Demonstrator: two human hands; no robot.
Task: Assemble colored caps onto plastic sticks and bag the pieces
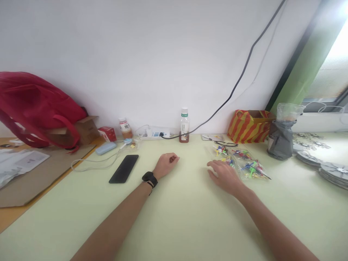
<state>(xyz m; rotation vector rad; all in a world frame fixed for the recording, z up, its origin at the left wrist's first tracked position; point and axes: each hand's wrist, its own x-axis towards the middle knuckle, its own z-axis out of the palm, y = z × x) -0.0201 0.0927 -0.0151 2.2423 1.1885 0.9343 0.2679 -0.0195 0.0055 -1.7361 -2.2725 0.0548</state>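
Observation:
My left hand [166, 165] rests on the pale green table, its fingers curled loosely inward, with nothing visible in them. A dark watch [150, 178] sits on that wrist. The black smartphone [124, 169] lies to its left, apart from it. On the right, my right hand [223, 175] is palm down with its fingers stretched out, holding nothing. Just beyond and beside it are clear plastic bags [241, 161] of small colourful plastic pieces; whether the hand touches them I cannot tell. A dark, thin pointed tool [261, 173] lies across the bags.
Against the wall stand a bottle of brown drink [184, 127], a power strip [156, 134] with a black cable, and another bottle [125, 129]. A striped bag [248, 127], a grey bag [281, 139] and stacked discs [335, 172] are right. A red backpack [38, 105] is left.

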